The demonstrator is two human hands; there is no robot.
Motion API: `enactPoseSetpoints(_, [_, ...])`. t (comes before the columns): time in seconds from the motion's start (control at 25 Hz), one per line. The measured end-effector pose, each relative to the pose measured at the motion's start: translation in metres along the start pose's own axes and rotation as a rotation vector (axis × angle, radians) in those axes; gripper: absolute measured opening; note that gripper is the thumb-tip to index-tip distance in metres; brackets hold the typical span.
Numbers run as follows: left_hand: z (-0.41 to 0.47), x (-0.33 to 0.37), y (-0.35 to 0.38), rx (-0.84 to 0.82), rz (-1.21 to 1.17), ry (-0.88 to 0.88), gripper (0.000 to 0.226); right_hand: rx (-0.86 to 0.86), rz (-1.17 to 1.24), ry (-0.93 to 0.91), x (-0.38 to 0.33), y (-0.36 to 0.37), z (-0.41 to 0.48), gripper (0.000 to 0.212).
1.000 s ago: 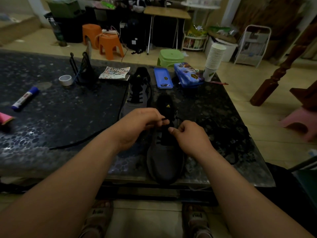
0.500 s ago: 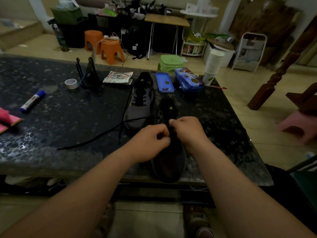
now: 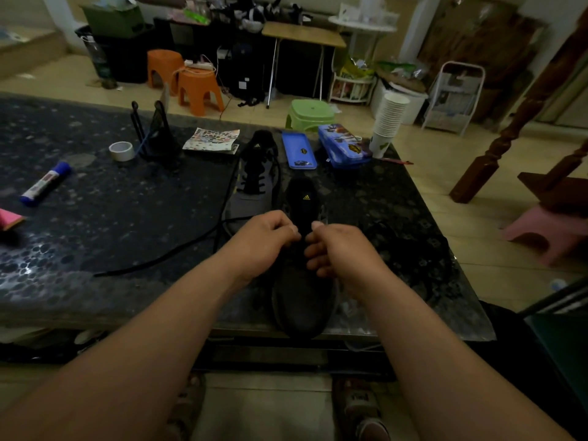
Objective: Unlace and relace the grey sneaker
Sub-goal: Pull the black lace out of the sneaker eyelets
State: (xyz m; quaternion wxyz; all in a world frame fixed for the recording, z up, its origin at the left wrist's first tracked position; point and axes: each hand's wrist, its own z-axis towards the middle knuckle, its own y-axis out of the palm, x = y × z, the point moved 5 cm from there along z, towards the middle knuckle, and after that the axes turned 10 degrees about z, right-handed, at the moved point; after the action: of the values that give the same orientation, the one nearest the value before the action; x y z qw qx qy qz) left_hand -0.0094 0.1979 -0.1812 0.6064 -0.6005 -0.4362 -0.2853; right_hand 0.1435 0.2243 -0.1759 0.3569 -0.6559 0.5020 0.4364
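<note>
Thumb and fingers of the left hand [image 3: 264, 240] curl into a closed grip on a black lace [image 3: 152, 262], knuckle to knuckle with the right hand [image 3: 340, 249] over the throat of the grey sneaker [image 3: 302, 300]. The right hand's grip is curled tight too, thumb pressed to forefinger at the shoe's upper; whether it pinches lace or fabric cannot be told from this angle.

The sneaker lies on the near edge of the dark, speckled stone bench [image 3: 95, 218], toe toward the person, its black tongue [image 3: 304, 198] with a small yellow logo standing up beyond the hands. From the left hand the lace trails away to the left across the bench top.

Just beyond and to the left lies a second grey sneaker [image 3: 254, 189], laced in black. Behind the shoes are a blue tray [image 3: 299, 151], a blue pencil tin [image 3: 343, 146] and a tall stack of paper cups [image 3: 389, 122]. Farther left on the bench sit a sticker sheet [image 3: 212, 140], a black stand [image 3: 156, 132], a roll of tape [image 3: 122, 151] and a blue-capped glue stick [image 3: 44, 184]. A green stool [image 3: 310, 114] stands on the floor past the bench.
</note>
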Motion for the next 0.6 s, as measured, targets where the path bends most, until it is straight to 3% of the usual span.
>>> enactPoseSetpoints(0.08, [0.001, -0.005, 0.003, 0.053, 0.042, -0.019, 0.016, 0.054, -0.073, -0.024, 0.005, -0.002, 0.014, 0.024])
enactPoseSetpoints(0.24, [0.009, -0.016, 0.003, 0.126, -0.16, -0.114, 0.016, 0.133, -0.247, -0.062, 0.018, -0.005, 0.026, 0.025])
enactPoseSetpoints(0.4, [0.0, 0.013, -0.022, 0.316, -0.043, 0.024, 0.015, 0.183, -0.288, -0.085, 0.017, -0.013, 0.035, 0.028])
enactPoseSetpoints(0.48, [-0.004, 0.014, -0.046, 0.342, -0.01, -0.025, 0.026, 0.212, -0.412, -0.193, 0.011, -0.017, 0.036, 0.028])
enactPoseSetpoints(0.52, [-0.006, 0.007, -0.055, 0.288, 0.107, -0.096, 0.034, 0.22, -0.475, -0.259, 0.007, -0.019, 0.034, 0.027])
enactPoseSetpoints(0.6, [-0.016, -0.011, -0.065, 0.182, 0.669, -0.259, 0.046, 0.203, -0.507, -0.392, -0.002, -0.022, 0.033, 0.023])
